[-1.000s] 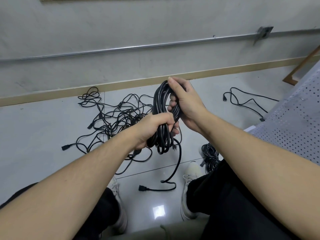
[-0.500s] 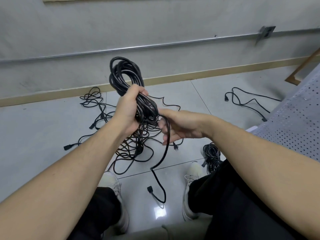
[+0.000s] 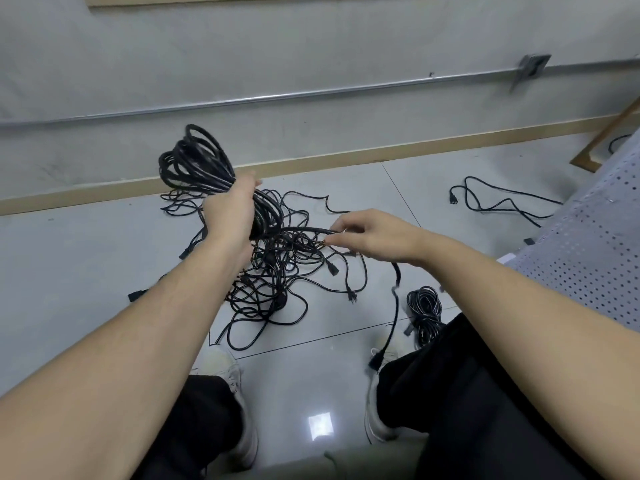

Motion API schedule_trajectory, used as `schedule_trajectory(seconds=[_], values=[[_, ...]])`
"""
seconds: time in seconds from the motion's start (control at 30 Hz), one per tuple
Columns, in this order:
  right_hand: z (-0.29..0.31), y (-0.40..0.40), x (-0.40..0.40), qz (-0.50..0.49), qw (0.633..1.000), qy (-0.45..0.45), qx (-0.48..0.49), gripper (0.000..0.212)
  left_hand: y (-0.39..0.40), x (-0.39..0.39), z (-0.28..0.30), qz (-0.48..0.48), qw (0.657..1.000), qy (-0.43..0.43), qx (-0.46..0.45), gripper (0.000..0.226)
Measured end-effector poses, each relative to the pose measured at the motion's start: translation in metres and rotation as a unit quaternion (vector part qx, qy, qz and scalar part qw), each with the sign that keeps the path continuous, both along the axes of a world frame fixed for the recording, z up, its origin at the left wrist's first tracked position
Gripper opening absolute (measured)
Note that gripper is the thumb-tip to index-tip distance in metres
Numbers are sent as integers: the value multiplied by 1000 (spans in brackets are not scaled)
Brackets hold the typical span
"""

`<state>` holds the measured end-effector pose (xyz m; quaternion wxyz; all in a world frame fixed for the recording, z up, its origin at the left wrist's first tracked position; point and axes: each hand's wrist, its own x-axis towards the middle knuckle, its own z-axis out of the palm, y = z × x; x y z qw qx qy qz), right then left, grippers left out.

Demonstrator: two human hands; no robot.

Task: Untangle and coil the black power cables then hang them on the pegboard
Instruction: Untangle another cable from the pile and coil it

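Observation:
My left hand [image 3: 230, 211] grips a thick coil of black power cable [image 3: 195, 164] around its middle, the loops sticking up to the upper left. The coil's free tail [image 3: 304, 230] runs right to my right hand [image 3: 370, 233], which pinches it between thumb and fingertips. The tail then drops below the wrist to a plug [image 3: 375, 360] hanging by my right shoe. A tangled heap of black cables [image 3: 277, 282] lies on the floor beneath both hands. The perforated white pegboard [image 3: 588, 244] lies at the right edge.
A small finished coil [image 3: 424, 306] sits on the floor by my right knee. One loose cable [image 3: 491, 202] lies further right near the pegboard. A wall with a metal conduit [image 3: 277, 97] and a beige skirting runs behind. My shoes and dark trousers fill the bottom.
The left hand has kept the coil raised while the right hand let go of the bundle and slid right along the free tail, pulling it out sideways. The hanging plug swung right.

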<state>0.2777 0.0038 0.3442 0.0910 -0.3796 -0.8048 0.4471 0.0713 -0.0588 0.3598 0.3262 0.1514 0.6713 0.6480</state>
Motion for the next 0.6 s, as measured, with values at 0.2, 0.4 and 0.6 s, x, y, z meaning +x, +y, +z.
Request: schedule_trajectory(seconds=[0.2, 0.4, 0.6], values=[[-2, -1, 3, 5, 995, 42, 86, 19, 2, 14, -10, -141, 975, 155, -79, 27], [7, -6, 1, -51, 990, 110, 73, 13, -4, 20, -4, -251, 941, 184, -135, 66], [16, -2, 0, -129, 981, 4, 145, 63, -14, 30, -4, -442, 863, 181, -165, 71]])
